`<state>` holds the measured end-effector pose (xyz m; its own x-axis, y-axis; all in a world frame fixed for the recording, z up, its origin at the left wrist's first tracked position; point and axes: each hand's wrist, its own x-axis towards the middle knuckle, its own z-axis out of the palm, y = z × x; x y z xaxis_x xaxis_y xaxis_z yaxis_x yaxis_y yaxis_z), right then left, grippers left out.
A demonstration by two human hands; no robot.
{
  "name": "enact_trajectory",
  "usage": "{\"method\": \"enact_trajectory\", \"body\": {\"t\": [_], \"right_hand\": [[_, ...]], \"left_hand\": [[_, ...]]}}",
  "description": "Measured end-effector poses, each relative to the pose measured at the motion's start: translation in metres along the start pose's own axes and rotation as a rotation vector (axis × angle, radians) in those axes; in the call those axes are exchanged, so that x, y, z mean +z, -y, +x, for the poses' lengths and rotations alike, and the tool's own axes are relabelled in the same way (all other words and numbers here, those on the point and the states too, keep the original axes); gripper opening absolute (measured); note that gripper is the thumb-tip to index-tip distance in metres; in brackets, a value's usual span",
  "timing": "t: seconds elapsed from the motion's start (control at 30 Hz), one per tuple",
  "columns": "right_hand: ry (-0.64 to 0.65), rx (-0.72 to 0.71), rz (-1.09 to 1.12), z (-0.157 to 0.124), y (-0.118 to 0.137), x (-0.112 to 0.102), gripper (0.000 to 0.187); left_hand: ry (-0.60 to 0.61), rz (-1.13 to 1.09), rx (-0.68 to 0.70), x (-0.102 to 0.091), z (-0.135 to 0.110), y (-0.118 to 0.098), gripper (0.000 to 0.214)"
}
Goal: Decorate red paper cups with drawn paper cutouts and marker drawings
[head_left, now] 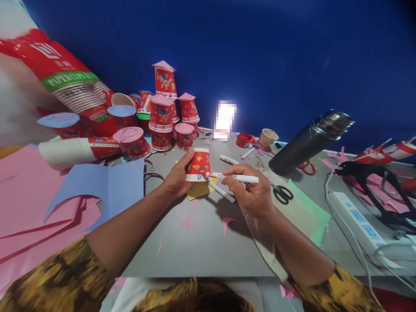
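A red paper cup (200,161) with yellow stars and a white rim is held upside down over the table by my left hand (179,177), its fingers wrapped round the side. My right hand (249,189) grips a white marker pen (243,178). The pen's red tip end meets the cup's lower printed side, close to the rim. Below the cup lies a yellow paper piece (199,191). A second white marker (222,192) rests on the table between my hands, and another marker (229,160) lies farther back.
Decorated paper cups (161,112) stand stacked at the back. Left are a red bag of paper cups (74,78), blue paper (123,182) and pink paper (26,186). Right are black scissors (282,194), a dark flask (308,141), green paper (308,208) and a power strip (359,223).
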<state>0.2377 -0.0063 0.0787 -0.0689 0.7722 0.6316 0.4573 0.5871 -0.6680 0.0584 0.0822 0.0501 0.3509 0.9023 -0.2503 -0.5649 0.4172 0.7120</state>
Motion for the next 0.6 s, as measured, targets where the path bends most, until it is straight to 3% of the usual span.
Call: {"method": "enact_trajectory", "body": {"t": [0.2,0.6], "right_hand": [[0.015,0.072,0.021,0.0003,0.0005,-0.0016,0.01],[-0.004,0.073,0.04,0.0013,-0.0005,-0.0052,0.011]], "left_hand": [[0.004,-0.006,-0.006,0.0013,-0.0009,-0.0005,0.044],[0.049,-0.016,0.001,-0.0001,-0.0028,-0.0005,0.044]]}}
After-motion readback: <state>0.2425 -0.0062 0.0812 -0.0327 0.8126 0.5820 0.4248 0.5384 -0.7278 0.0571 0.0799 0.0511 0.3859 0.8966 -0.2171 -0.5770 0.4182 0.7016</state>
